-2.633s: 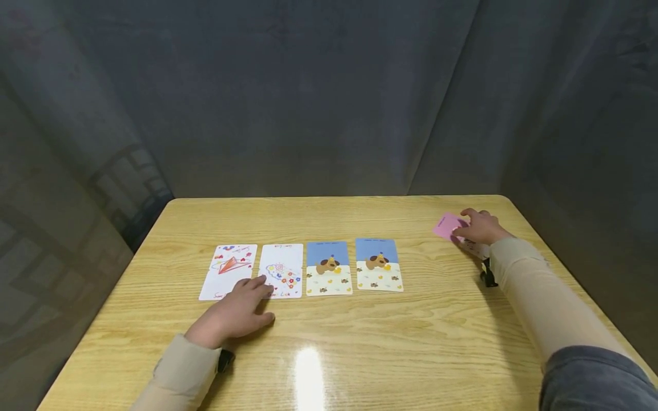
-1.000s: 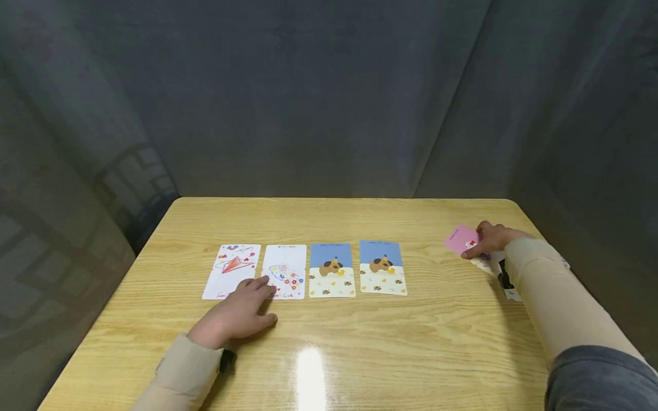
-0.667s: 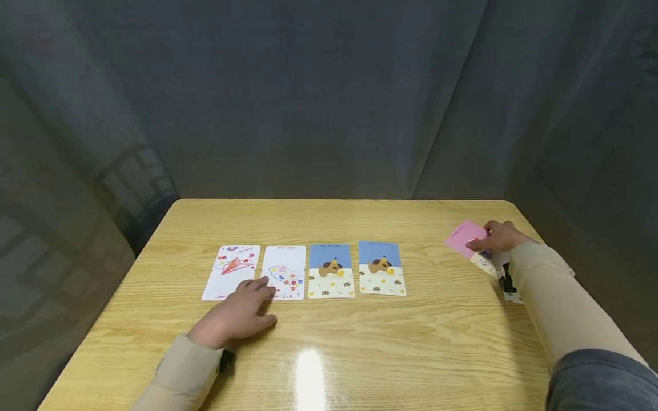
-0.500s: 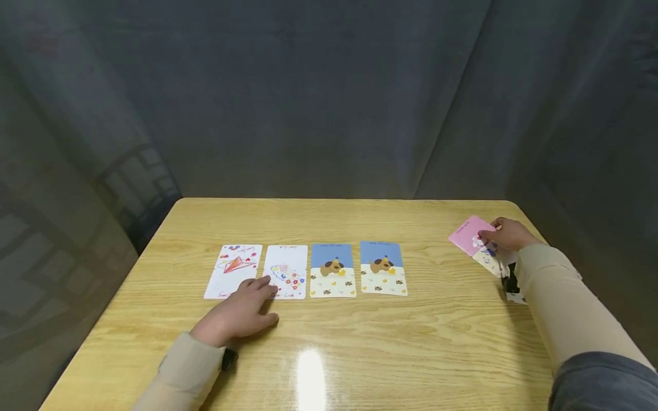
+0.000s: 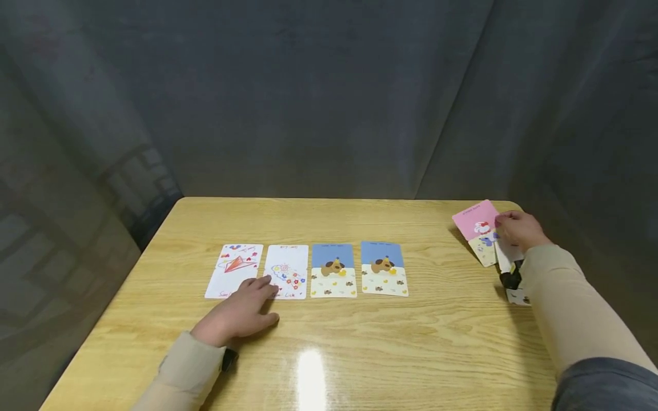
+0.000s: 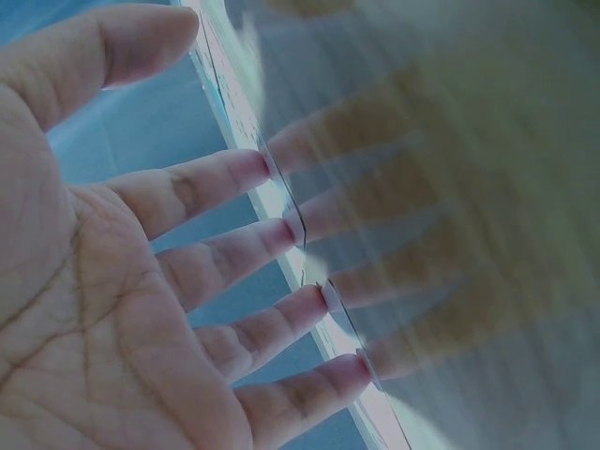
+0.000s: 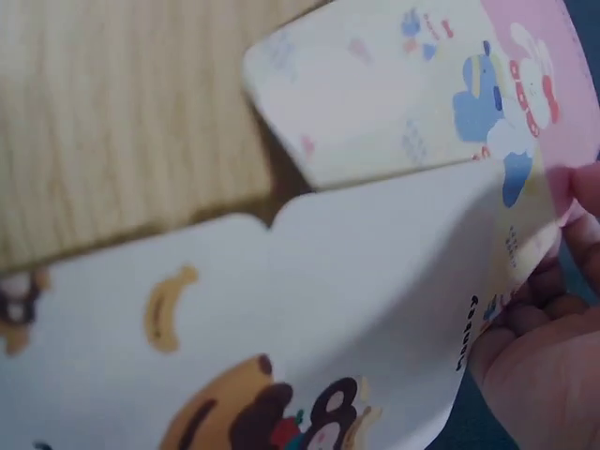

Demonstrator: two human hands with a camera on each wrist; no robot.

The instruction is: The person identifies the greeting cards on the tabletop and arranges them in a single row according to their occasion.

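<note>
Holding a pink card [image 5: 474,219] lifted off the tabletop [image 5: 329,342], the right hand [image 5: 518,229] pinches it with curled fingers at the card's near right edge, close to the far right corner of the tabletop. The right wrist view shows that card [image 7: 525,84] with a blue and white cartoon figure on it, and under it another card printed with a brown figure [image 7: 281,375]; the fingers [image 7: 534,347] curl around their edges. More cards [image 5: 514,274] lie loosely just below this hand, partly hidden by the sleeve [image 5: 565,308] and a dark wrist strap.

Well apart to the left, the left hand [image 5: 237,314] rests flat and relaxed on the tabletop, gripping nothing. Its fingertips touch the near edge of the flower card [image 5: 285,272]. From the left wrist view the fingers [image 6: 216,272] are spread, tips pressed on the glossy surface.

Just beyond that hand four cards lie in a row, face up and nearly edge to edge: a paper-plane card [image 5: 233,270], the flower card, then two matching dog cards [image 5: 333,270] [image 5: 384,268] with blue tops. The second dog card lies between the two hands, nearer the left one.

A grey curtain [image 5: 329,97] hangs behind the tabletop.
</note>
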